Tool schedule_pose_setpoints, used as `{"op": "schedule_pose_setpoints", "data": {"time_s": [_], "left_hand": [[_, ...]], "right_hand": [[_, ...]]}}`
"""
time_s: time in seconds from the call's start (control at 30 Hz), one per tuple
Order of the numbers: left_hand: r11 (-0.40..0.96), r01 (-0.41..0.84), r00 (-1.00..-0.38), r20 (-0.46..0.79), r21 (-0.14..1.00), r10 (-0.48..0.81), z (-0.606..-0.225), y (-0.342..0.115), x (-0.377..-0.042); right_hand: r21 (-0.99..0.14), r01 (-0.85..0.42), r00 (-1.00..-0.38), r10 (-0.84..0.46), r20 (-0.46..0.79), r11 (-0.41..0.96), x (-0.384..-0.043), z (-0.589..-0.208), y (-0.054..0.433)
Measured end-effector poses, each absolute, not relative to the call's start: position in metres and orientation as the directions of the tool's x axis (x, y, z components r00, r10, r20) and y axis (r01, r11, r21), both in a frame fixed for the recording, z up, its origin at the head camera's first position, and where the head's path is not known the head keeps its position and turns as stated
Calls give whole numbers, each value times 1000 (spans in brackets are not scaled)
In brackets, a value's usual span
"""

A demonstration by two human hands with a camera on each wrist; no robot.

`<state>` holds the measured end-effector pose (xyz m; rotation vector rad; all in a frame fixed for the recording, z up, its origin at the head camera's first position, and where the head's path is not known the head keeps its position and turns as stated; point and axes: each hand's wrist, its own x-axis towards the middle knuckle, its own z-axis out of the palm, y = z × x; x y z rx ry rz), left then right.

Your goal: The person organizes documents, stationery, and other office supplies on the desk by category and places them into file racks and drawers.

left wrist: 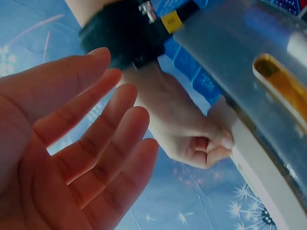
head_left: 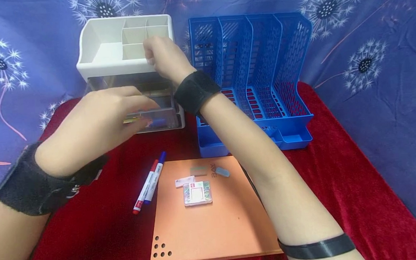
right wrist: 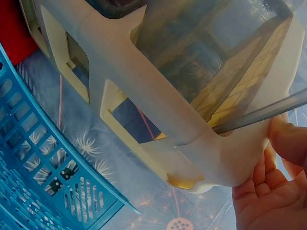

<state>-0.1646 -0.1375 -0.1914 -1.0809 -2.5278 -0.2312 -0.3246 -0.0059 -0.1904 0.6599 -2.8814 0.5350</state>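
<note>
Across the table: red cloth (head_left: 361, 184), bearing the items listed below.
Blue file rack (head_left: 260, 51): upright, four slots, just right of the organizer; right forearm crosses before it.
White organizer (head_left: 115, 68): back left, compartments on top, clear drawers beneath. Step in hand, as judged: steadying or shifting it by its side.
Orange board (head_left: 214, 229): flat, in front of the rack.
Lower drawer (head_left: 170, 122): blurred yellow and blue contents show at its clear front.
Left hand (head_left: 103, 116): fingers loosely bent, slightly spread, palm empty, before the drawers; contact cannot be told.
Right hand (head_left: 166, 57): fingers curled, thumb pinching the organizer's right edge. Next move, as judged, calls for a firm hold here, with the left hand's support at the drawers.
Markers: red marker (head_left: 146, 186) and blue marker (head_left: 155, 178), side by side, left of the board.
Clip box (head_left: 197, 193): lidded, flat on the board.
Small blocks: white eraser (head_left: 185, 182), green block (head_left: 198, 170), blue-grey piece (head_left: 223, 171), behind the clip box.
</note>
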Motion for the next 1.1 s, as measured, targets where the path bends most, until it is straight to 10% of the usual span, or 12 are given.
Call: {"op": "schedule_pose_setpoints", "data": {"time_s": [1.1], "left_hand": [[713, 688, -723, 206, 132, 660, -251, -127, -142]], "right_hand": [[-325, -444, -895, -391, 216, 835, -324, -192, -5]]}}
